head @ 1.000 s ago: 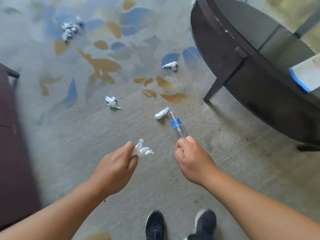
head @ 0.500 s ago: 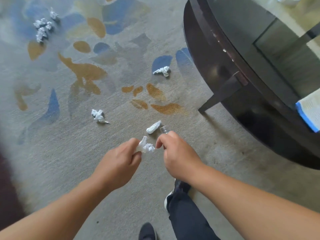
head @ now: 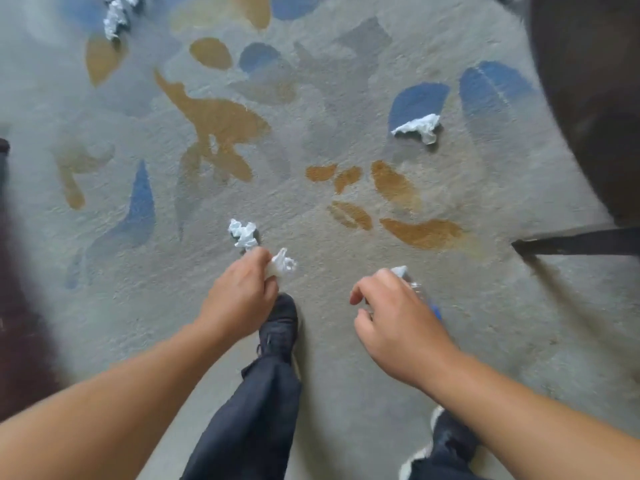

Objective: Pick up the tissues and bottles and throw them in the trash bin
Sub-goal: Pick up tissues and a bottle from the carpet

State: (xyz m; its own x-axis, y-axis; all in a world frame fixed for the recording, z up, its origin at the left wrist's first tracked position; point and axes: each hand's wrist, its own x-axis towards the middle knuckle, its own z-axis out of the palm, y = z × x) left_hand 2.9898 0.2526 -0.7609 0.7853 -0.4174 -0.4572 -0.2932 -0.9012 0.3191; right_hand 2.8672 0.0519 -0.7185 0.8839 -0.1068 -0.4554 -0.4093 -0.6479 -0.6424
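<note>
1. Nearest, behind both wrists: dark trouser leg (head: pixel 249 427) ending in a black shoe (head: pixel 280 323) just below the left fingers. Second shoe (head: pixel 446 434), white-soled, tucked under the right forearm.
2. Left hand (head: pixel 239 299): fingers curled, pinching the held tissue (head: pixel 284 264). Crumpled white wad sticking out just past the fingertips.
3. Right hand (head: pixel 398 323): seen from the back, fingers curled down round the bottle (head: pixel 417 289). Only a bit of clear plastic and a sliver of blue label showing past the knuckles, the rest hidden under the palm.
4. White scrap (head: pixel 398 270) peeking out at the right fingertips, right against the bottle. Pinched too or lying on the floor: cannot tell.
5. Near tissue (head: pixel 243 233) just beyond the left fingertips, lying on the carpet (head: pixel 311 133), close to the held tissue but apart from it.
6. Carpet grey, with ochre and blue blotches, spread under everything.
7. Table leg (head: pixel 581 241) out to the right of the right fingers, well apart. Dark table (head: pixel 588 98) above it along the right edge.
8. Far tissue (head: pixel 417 126) well beyond the right fingers, at the edge of a blue blotch, near the table.
9. Dark furniture (head: pixel 20 306) at the left edge, well to the left of the left fingers, blurred.
10. Tissue heap (head: pixel 116 15) farthest off, well beyond the left fingers at the top left, blurred.
</note>
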